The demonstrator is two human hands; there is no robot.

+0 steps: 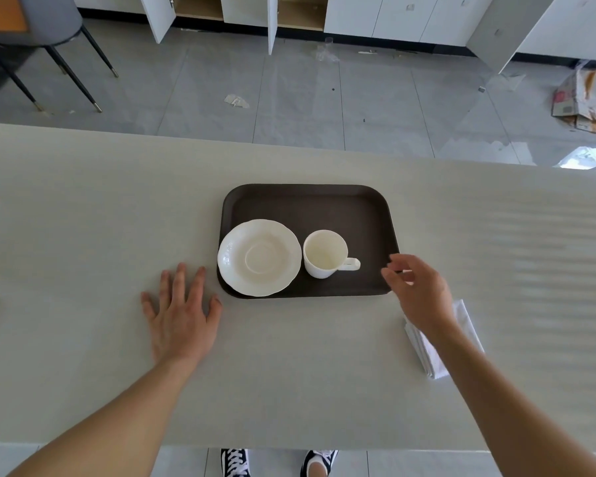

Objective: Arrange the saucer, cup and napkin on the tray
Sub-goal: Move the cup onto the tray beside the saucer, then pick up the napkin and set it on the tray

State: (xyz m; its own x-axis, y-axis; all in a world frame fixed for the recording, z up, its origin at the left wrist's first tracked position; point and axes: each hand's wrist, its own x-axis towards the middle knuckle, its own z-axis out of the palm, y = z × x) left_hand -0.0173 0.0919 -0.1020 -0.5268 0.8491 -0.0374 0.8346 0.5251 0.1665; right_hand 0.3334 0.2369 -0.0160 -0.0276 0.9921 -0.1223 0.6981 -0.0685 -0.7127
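On the dark tray [310, 201], the cup [324, 253] points its handle right toward the loosely spread, empty right hand [418, 292]; the left hand [181, 313] lies flat, fingers apart.

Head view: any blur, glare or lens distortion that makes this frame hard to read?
Head view: wide-angle bending curves the table edge; the right hand is slightly motion-blurred at the fingers; daylight reflects off the floor at far right; saucer, cup, tray and left hand are sharp; shadows are soft.
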